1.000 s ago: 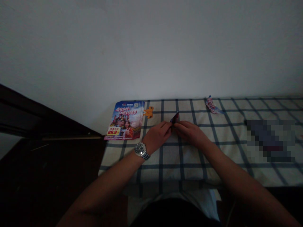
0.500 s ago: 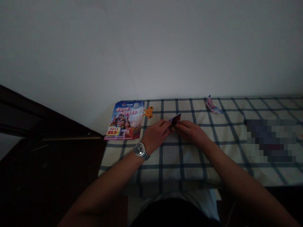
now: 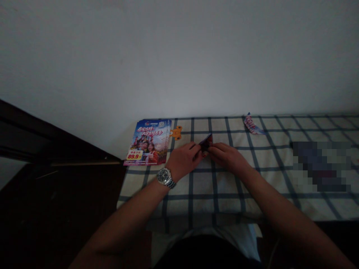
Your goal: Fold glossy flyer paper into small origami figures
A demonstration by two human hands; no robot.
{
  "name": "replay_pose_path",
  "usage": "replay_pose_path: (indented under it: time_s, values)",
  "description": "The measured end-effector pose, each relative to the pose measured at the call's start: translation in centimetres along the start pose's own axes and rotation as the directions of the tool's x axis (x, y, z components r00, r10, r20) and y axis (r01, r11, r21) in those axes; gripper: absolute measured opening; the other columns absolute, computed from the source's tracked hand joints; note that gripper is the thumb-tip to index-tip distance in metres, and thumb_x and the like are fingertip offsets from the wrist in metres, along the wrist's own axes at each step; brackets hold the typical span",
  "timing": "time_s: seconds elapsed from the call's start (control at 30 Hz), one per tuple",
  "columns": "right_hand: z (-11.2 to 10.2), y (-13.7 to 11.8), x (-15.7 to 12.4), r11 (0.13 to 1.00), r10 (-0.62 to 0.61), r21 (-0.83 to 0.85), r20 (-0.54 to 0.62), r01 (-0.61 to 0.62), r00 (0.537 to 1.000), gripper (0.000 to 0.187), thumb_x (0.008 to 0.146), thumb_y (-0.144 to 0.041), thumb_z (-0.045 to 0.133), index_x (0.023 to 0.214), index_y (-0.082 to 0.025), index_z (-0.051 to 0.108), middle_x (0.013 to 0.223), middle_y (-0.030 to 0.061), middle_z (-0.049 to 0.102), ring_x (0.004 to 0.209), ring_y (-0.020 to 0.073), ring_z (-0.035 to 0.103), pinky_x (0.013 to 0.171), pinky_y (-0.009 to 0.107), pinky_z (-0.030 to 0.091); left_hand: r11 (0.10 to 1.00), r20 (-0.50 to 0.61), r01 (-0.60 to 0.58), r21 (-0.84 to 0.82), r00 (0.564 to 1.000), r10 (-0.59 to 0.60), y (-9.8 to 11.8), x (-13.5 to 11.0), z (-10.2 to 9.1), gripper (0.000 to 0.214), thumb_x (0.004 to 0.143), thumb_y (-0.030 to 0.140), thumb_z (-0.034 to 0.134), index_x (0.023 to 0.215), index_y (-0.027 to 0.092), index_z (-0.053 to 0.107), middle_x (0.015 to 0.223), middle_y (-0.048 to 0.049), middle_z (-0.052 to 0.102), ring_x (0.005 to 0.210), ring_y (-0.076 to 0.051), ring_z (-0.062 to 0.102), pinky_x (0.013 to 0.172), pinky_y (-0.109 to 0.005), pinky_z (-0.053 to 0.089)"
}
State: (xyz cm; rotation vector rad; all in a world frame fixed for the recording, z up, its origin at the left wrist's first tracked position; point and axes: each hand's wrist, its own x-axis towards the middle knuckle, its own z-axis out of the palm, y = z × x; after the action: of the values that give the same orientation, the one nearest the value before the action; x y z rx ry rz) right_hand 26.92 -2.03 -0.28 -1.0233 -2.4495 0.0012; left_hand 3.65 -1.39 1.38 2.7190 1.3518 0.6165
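Between my two hands is a small folded piece of printed paper (image 3: 206, 141), dark with blue and red on it, its pointed tip facing away from me. My left hand (image 3: 186, 158), with a metal watch (image 3: 166, 178) on the wrist, pinches its left side. On the right side, the fingers of my right hand (image 3: 226, 157) are closed on the same paper. My fingers hide much of its lower part. To the left lies a stack of printed flyers (image 3: 148, 144) with a "89.9" label.
A checked cloth (image 3: 179, 203) covers the table, which stands against a pale wall (image 3: 196, 59). Toward the back right lies a folded paper piece (image 3: 251, 125). An orange bear figure (image 3: 176, 133) shows beside the flyers. A blurred-out dark item (image 3: 319, 166) lies at the right.
The folded paper has shifted slightly left and its tip has tilted between my fingers. Both hands keep their hold; the stack of flyers stays in place.
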Motion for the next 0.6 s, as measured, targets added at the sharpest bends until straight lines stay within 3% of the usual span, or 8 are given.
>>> replay_pose_path:
  time_s: [0.2, 0.4, 0.6]
  values:
    - [0.03, -0.02, 0.06, 1.000, 0.018, 0.008, 0.011, -0.018, 1.000, 0.019, 0.102, -0.022, 0.052, 0.115, -0.021, 0.065, 0.112, 0.0118, 0.070, 0.097, 0.0239, 0.068, 0.085, 0.038, 0.059, 0.995, -0.009, 0.038, -0.095, 0.999, -0.039, -0.29, -0.03, 0.91, 0.015, 0.102, 0.025, 0.051, 0.106, 0.019, 0.064, 0.095, -0.0032, 0.065, 0.084, -0.017, 0.064, 0.070, -0.029, 0.049]
    - [0.28, -0.11, 0.16, 1.000, -0.006, -0.011, 0.059, 0.007, 0.998, 0.032, 0.103, -0.021, 0.051, 0.134, -0.020, 0.060, 0.117, 0.0132, 0.068, 0.101, 0.0247, 0.067, 0.087, 0.038, 0.059, 0.988, -0.005, 0.044, -0.148, 0.999, -0.045, 0.23, 0.01, 1.01, 0.011, 0.101, 0.022, 0.053, 0.103, 0.018, 0.063, 0.095, -0.0040, 0.065, 0.085, -0.017, 0.064, 0.073, -0.028, 0.050]
    - [0.41, -0.33, 0.36, 1.000, -0.007, -0.007, 0.062, 0.007, 0.998, 0.033, 0.102, -0.022, 0.054, 0.134, -0.019, 0.059, 0.118, 0.0145, 0.068, 0.102, 0.0252, 0.067, 0.090, 0.039, 0.059, 0.981, -0.008, 0.066, -0.182, 0.998, -0.069, 0.28, 0.06, 1.11, 0.011, 0.099, 0.021, 0.055, 0.105, 0.017, 0.063, 0.098, -0.0050, 0.066, 0.086, -0.018, 0.064, 0.076, -0.029, 0.053]
